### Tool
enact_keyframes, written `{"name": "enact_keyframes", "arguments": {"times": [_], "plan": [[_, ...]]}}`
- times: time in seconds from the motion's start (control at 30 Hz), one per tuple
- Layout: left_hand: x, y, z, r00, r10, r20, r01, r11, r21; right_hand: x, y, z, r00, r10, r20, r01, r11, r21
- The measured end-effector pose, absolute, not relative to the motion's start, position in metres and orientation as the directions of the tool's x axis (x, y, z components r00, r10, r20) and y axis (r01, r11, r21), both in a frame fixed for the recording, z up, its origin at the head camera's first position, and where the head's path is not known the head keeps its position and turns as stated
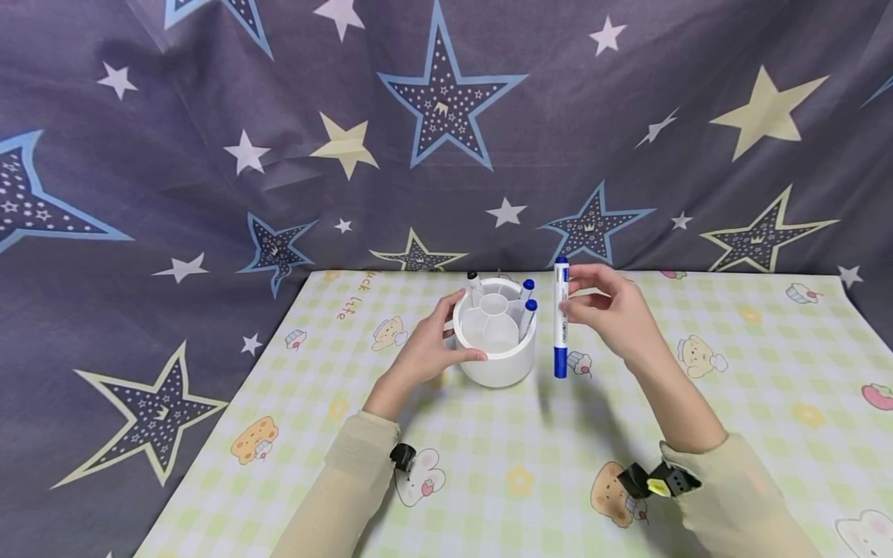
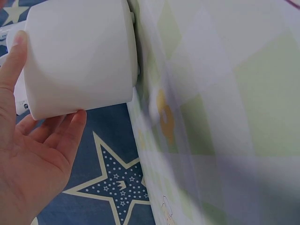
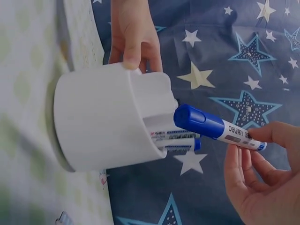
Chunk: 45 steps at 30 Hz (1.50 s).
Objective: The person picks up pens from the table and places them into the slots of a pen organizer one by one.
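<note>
A round white pen holder [image 1: 497, 370] with inner compartments stands on the table. My left hand [image 1: 425, 341] grips its left side, thumb over the front rim and fingers around the back. In the left wrist view, the fingertips press against the white wall [image 2: 79, 56]. My right hand [image 1: 607, 310] pinches a white marker with a blue cap [image 1: 561, 325] between thumb and fingers. The marker hangs upright, cap down, just right of the holder. Two blue-ended markers [image 1: 528, 314] lean in the holder's right compartments, and a black-ended marker [image 1: 474, 285] stands at its back left.
A green-and-white checked tablecloth [image 1: 460, 480] with cartoon prints covers the table. Behind the table's far edge hangs a dark curtain [image 1: 544, 101] patterned with stars. Small black devices [image 1: 663, 479] sit at both sleeve cuffs.
</note>
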<state>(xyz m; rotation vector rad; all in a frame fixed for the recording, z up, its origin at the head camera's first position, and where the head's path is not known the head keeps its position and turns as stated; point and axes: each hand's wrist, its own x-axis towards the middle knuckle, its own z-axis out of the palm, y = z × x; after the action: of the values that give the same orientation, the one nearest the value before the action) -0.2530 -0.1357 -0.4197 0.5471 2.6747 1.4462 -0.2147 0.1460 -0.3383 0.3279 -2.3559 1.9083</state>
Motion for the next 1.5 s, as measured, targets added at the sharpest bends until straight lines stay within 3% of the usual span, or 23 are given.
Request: {"name": "enact_keyframes", "arguments": {"times": [0.47, 0.87, 1.5], "plan": [[-0.256, -0.135, -0.420, -0.931, 0.342, 0.127, 0.293, 0.495, 0.818, -0.226, 0.117, -0.323, -0.957, -0.026, 0.289, -0.290, 0.049, -0.956], [-0.258, -0.132, -0.421, -0.930, 0.348, 0.122, 0.291, 0.489, 0.823, -0.237, 0.098, -0.324, -0.916, 0.084, 0.393, -0.394, 0.004, -0.919], [-0.260, -0.138, -0.428, -0.932, 0.341, 0.125, 0.289, 0.487, 0.824, -0.251, 0.067, -0.330, -0.914, 0.019, 0.406, -0.403, 0.086, -0.911]]}}
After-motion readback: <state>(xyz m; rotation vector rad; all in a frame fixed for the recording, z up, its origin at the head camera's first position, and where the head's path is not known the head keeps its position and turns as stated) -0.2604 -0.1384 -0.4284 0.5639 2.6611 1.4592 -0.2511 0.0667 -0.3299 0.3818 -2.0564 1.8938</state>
